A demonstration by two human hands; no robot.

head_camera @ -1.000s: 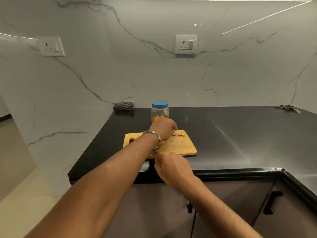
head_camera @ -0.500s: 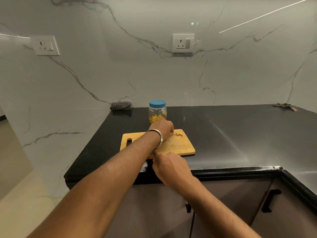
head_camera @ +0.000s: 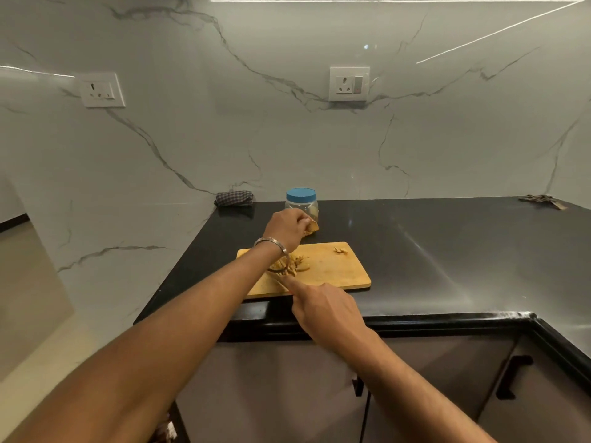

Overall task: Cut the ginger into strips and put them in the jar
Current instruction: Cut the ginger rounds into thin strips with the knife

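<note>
Both arms reach forward: left hand (head_camera: pixel 285 227) raised, fingers curled round a ginger piece (head_camera: pixel 311 227) just before the jar (head_camera: pixel 302 204); right hand (head_camera: pixel 326 306) nearer the body, forefinger extended along a knife (head_camera: pixel 277 278) over the cutting board (head_camera: pixel 339 270), beside ginger strips (head_camera: pixel 295 265)

A cutting board (head_camera: pixel 332 270) lies on the countertop (head_camera: pixel 431 251) near its front edge. Behind the board stands the jar (head_camera: pixel 302 203), its lid on, short of the back wall. Left of the jar, in the corner against the wall, sits a folded cloth (head_camera: pixel 235 198). A heap of ginger strips (head_camera: pixel 295 266) lies on the board's left part; a few scraps (head_camera: pixel 341 250) lie at its far right corner. The left hand (head_camera: pixel 284 227) holds a ginger piece (head_camera: pixel 311 227) above the board's far edge, just before the jar. The right hand (head_camera: pixel 326 306) is at the board's near edge. Some debris (head_camera: pixel 542 200) lies at the far right of the countertop
</note>
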